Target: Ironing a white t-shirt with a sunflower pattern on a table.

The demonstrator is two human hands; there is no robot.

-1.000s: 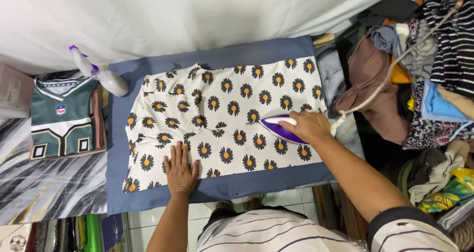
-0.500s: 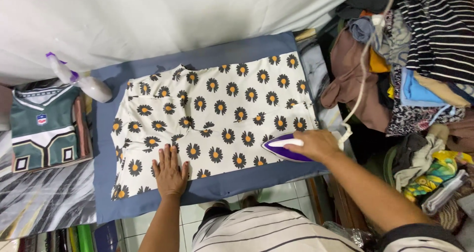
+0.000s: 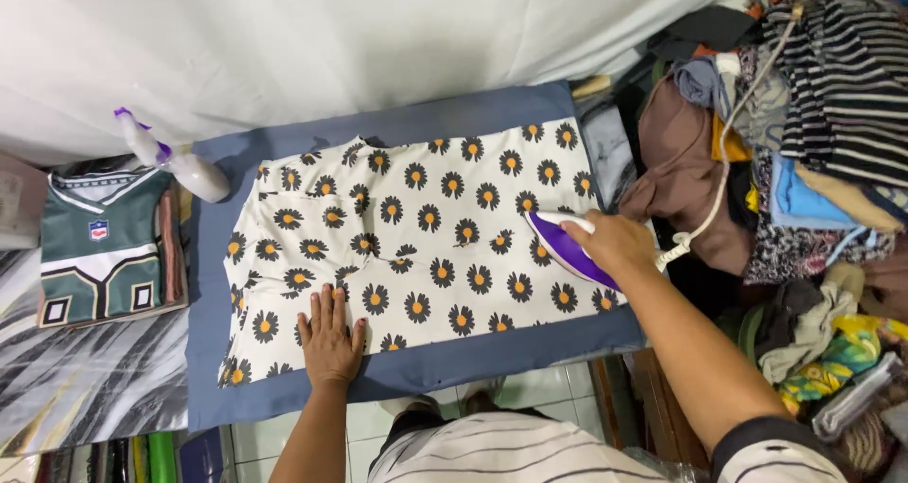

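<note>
Iron [image 3: 567,248]: purple, rigid, likely weighty; right hand [image 3: 619,242] closed on its handle. Cloth [image 3: 416,246]: thin, soft, creasable; left hand [image 3: 331,336] flat, open, near board's [image 3: 284,403] front edge.

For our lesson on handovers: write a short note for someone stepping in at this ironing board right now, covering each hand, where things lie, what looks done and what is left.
Left hand: flat on the flowered cloth, near its front edge.
Right hand: gripping the purple iron, which sits on the cloth's right part.
Cloth lies spread on the blue board cover; spray bottle at the far left corner.
Done: cloth mostly looks flat.
Left: creases near the far left corner.
</note>
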